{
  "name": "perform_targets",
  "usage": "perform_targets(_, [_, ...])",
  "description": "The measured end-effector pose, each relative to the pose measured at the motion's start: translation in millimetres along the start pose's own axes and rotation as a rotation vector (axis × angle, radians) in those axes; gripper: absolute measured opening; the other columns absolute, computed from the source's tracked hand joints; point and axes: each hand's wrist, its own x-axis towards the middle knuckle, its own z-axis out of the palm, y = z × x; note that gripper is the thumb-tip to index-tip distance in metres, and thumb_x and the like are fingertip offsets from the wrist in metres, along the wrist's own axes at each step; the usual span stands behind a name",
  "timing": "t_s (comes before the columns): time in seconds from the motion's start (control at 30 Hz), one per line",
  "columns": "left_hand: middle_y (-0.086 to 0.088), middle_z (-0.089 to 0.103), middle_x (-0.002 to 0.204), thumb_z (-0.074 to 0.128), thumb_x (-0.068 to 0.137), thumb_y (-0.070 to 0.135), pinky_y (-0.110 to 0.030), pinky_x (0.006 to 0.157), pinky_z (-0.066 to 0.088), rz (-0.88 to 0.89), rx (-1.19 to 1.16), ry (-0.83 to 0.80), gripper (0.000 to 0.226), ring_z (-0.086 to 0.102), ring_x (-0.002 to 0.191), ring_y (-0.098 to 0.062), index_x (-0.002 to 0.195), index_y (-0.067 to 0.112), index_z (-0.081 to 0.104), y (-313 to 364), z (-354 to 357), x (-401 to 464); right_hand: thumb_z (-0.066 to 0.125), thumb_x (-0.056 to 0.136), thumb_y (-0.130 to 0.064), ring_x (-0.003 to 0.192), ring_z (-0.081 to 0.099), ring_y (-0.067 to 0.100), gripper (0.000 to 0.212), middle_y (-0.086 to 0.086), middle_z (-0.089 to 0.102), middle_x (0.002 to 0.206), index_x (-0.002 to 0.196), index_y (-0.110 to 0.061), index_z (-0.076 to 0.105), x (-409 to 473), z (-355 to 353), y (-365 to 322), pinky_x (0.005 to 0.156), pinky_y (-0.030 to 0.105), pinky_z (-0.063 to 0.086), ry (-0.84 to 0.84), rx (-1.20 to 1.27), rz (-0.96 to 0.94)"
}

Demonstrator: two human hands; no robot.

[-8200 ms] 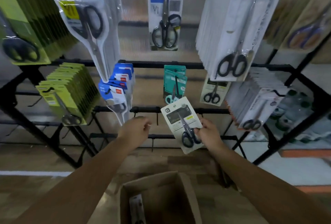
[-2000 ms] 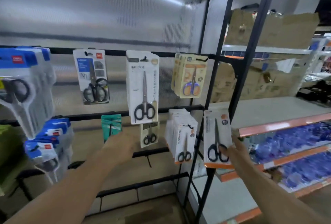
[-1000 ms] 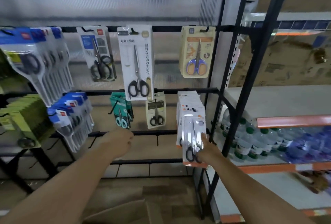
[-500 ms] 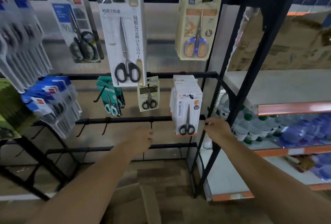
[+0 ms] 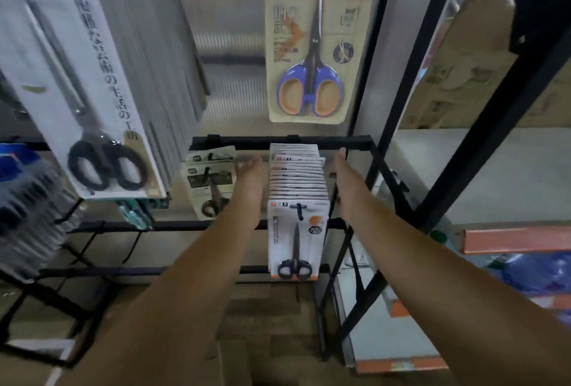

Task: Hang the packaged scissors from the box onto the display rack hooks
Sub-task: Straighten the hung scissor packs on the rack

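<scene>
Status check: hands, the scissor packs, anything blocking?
Left hand and right hand open, flanking the row of white scissor packs, holding nothing. Front pack hangs on its hook. Nothing blocking.

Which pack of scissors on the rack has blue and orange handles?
The beige pack hanging alone at top centre; the other packs show black handles.

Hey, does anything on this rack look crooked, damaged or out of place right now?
Nothing stands out. The white packs hang in an even row on their hook, with the left hand and right hand flanking the row, fingers straight. The blue-handled pack above hangs slightly tilted, not oddly so.
</scene>
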Motion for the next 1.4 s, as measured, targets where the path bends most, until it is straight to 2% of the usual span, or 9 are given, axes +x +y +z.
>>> perform_targets(0.17, [-0.011, 0.072, 0.094, 0.045, 0.093, 0.052, -0.034, 0.068, 0.057, -0.026, -0.215, -0.229, 0.046, 0.071, 0.081, -0.025, 0.103, 0.012, 0.067, -12, 1, 15, 0.027, 0.08, -0.078, 0.113, 0.058, 0.032, 0.085, 0.016, 0.06, 0.125, 0.13, -0.014, 0.052, 14, 5, -2, 0.101, 0.045, 0.044, -0.307, 0.214, 0.107])
perform_targets(0.3, [-0.014, 0.057, 0.131, 0.047, 0.088, 0.061, -0.047, 0.103, 0.041, -0.024, -0.15, -0.122, 0.062, 0.056, 0.119, -0.03, 0.129, 0.015, 0.054, -8, -6, 28, 0.02, 0.082, -0.078, 0.134, 0.037, 0.03, 0.089, 0.013, 0.037, 0.148, 0.146, -0.017, 0.031, 28, -3, -9, 0.111, 0.047, 0.029, -0.204, 0.138, 0.067])
perform_targets(0.43, [-0.014, 0.074, 0.093, 0.048, 0.088, 0.058, -0.033, 0.059, 0.057, -0.024, -0.165, -0.239, 0.049, 0.073, 0.077, -0.026, 0.09, 0.014, 0.069, 0, 9, 29, 0.032, 0.085, -0.072, 0.09, 0.066, 0.025, 0.072, 0.011, 0.068, 0.105, 0.118, -0.014, 0.058, 16, 10, -22, 0.067, 0.031, 0.055, -0.356, 0.171, 0.059])
perform_targets(0.6, [-0.011, 0.073, 0.1, 0.041, 0.09, 0.061, -0.042, 0.088, 0.051, 0.014, -0.157, -0.258, 0.055, 0.068, 0.096, -0.029, 0.103, 0.014, 0.067, -8, -1, 33, 0.024, 0.085, -0.074, 0.129, 0.043, 0.027, 0.084, 0.012, 0.043, 0.144, 0.142, -0.014, 0.038, 24, -5, -14, 0.11, 0.045, 0.033, -0.328, 0.18, 0.037])
perform_targets(0.7, [-0.003, 0.075, 0.086, 0.039, 0.094, 0.056, -0.035, 0.081, 0.053, 0.006, -0.21, -0.184, 0.048, 0.071, 0.084, -0.021, 0.1, 0.018, 0.067, -23, -11, 27, 0.024, 0.083, -0.076, 0.138, 0.03, 0.024, 0.086, 0.007, 0.026, 0.154, 0.149, -0.021, 0.022, 18, -12, -2, 0.115, 0.044, 0.024, -0.255, 0.143, 0.074])
perform_targets(0.87, [-0.004, 0.075, 0.075, 0.045, 0.097, 0.042, -0.024, 0.048, 0.053, 0.044, -0.223, -0.298, 0.053, 0.072, 0.066, -0.017, 0.062, 0.019, 0.078, -39, -4, 7, 0.028, 0.086, -0.07, 0.087, 0.068, 0.023, 0.07, 0.01, 0.072, 0.097, 0.11, -0.015, 0.064, -7, 3, 11, 0.073, 0.033, 0.053, -0.46, 0.232, 0.064])
perform_targets(1.07, [-0.006, 0.075, 0.093, 0.036, 0.1, 0.045, -0.024, 0.066, 0.056, 0.132, -0.113, -0.312, 0.046, 0.072, 0.082, -0.016, 0.104, 0.014, 0.07, -34, -12, -15, 0.036, 0.093, -0.056, 0.074, 0.07, 0.02, 0.05, 0.008, 0.073, 0.082, 0.097, -0.015, 0.064, -20, -4, 15, 0.067, 0.034, 0.054, -0.47, 0.24, 0.026])
perform_targets(1.2, [-0.007, 0.061, 0.128, 0.024, 0.095, 0.061, -0.042, 0.105, 0.038, 0.234, 0.216, -0.274, 0.059, 0.057, 0.116, -0.023, 0.131, 0.025, 0.055, -30, -17, -35, 0.038, 0.09, -0.062, 0.122, 0.051, 0.029, 0.064, 0.011, 0.051, 0.137, 0.136, -0.018, 0.046, -34, -4, 13, 0.104, 0.047, 0.04, -0.328, 0.04, -0.03])
perform_targets(1.4, [-0.005, 0.058, 0.129, 0.027, 0.096, 0.055, -0.031, 0.095, 0.043, 0.199, 0.139, -0.303, 0.056, 0.058, 0.104, -0.016, 0.131, 0.02, 0.053, -23, -24, -70, 0.037, 0.09, -0.063, 0.125, 0.047, 0.029, 0.067, 0.009, 0.047, 0.14, 0.139, -0.017, 0.041, -65, 0, 19, 0.104, 0.048, 0.039, -0.242, 0.065, -0.107])
